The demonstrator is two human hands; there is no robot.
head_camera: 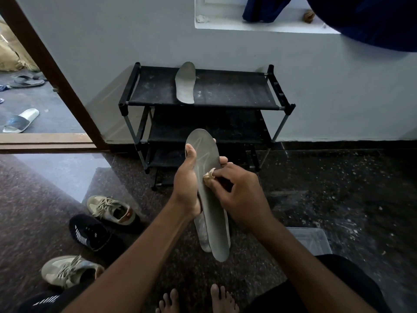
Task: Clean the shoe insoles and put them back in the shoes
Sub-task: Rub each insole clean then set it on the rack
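Note:
My left hand (188, 184) grips a stack of grey insoles (213, 213) upright in front of me, thumb on the top face and fingertips showing past the right edge. My right hand (241, 195) pinches a small pale cloth (208, 176) against the front insole's surface. Another grey insole (185, 83) lies on the top shelf of the black shoe rack (225, 105). On the floor to the left stand two beige sneakers, one further off (111, 208) and one nearer (70, 271), with a black sneaker (91, 232) between them.
A clear plastic container (311, 240) sits on the dark floor by my right forearm. My bare feet (196, 301) are below the insoles. An open doorway at left shows sandals (20, 120) outside. Blue cloth (361, 21) hangs from the sill above right.

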